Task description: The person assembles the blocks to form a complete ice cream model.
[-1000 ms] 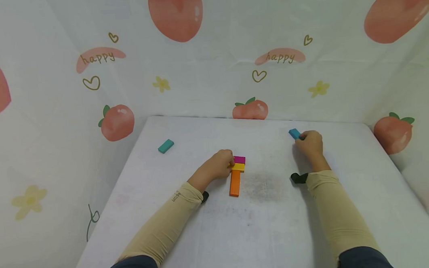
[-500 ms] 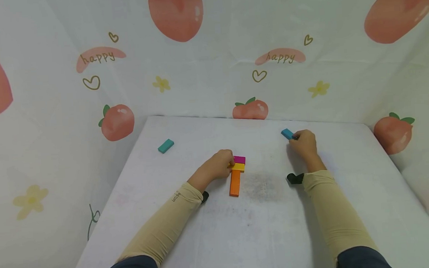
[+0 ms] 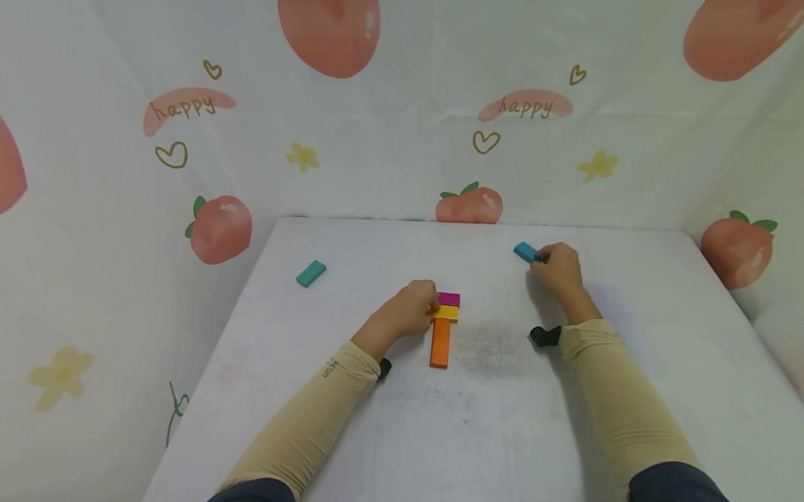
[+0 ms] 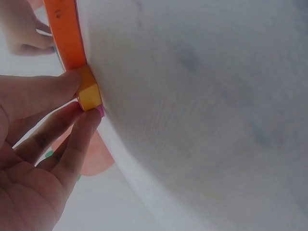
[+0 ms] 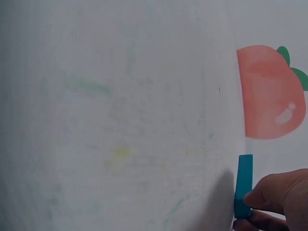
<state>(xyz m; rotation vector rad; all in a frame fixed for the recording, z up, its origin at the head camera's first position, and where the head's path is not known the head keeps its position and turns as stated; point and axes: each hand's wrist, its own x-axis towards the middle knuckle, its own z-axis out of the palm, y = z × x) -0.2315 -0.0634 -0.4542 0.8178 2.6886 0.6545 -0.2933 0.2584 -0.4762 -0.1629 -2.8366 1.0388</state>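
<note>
Head view: right hand [image 3: 558, 270] pinches a blue flat rectangular block [image 3: 525, 251], left hand [image 3: 408, 310] a yellow rectangular block [image 3: 448, 312] (both probably light, stiff, smooth wood, best held by opposite edges).

On the table [image 3: 385, 449], a lengthwise block [image 3: 439, 345] lies before a crosswise block [image 3: 449, 313] and a rear block [image 3: 450, 299], the left hand [image 3: 408, 309] at their left, a lone block [image 3: 311, 274] farther left behind, and, right and behind, a held block [image 3: 525, 251] in the right hand [image 3: 560, 271].
</note>
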